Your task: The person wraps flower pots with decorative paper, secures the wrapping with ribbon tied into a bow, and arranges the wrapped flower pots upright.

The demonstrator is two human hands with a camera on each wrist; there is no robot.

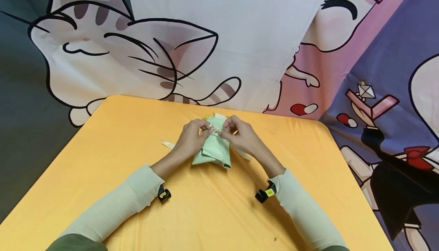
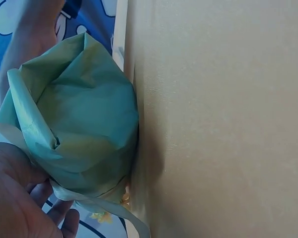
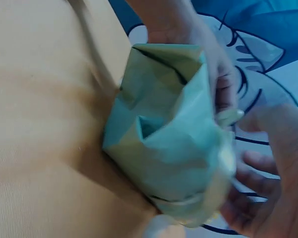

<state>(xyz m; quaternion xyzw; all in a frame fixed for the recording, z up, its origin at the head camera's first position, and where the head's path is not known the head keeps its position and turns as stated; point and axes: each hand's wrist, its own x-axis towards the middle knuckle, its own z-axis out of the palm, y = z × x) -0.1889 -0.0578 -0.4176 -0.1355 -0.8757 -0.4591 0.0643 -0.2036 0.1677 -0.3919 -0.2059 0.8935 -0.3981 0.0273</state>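
Note:
A bundle wrapped in pale green paper (image 1: 217, 148) lies on the table, its folded, open-ended paper flaring toward me. Yellow flowers (image 1: 207, 117) peek out at its far end. Around its middle runs a cream ribbon (image 1: 215, 130), with one loose tail (image 1: 168, 144) out to the left and another to the right. My left hand (image 1: 192, 136) pinches the ribbon at the bundle's left side between thumb and fingers. Opposite it, my right hand (image 1: 241, 133) pinches the ribbon from the right. In the right wrist view the ribbon (image 3: 221, 168) looks blurred beside the fingers.
A yellow cloth covers the table (image 1: 137, 213), with soft wrinkles in front of the bundle. Behind the table's far edge hangs a printed cartoon curtain (image 1: 257, 45). Each wrist carries a small black camera (image 1: 164, 194). A tiny dark speck (image 1: 275, 239) lies near the front.

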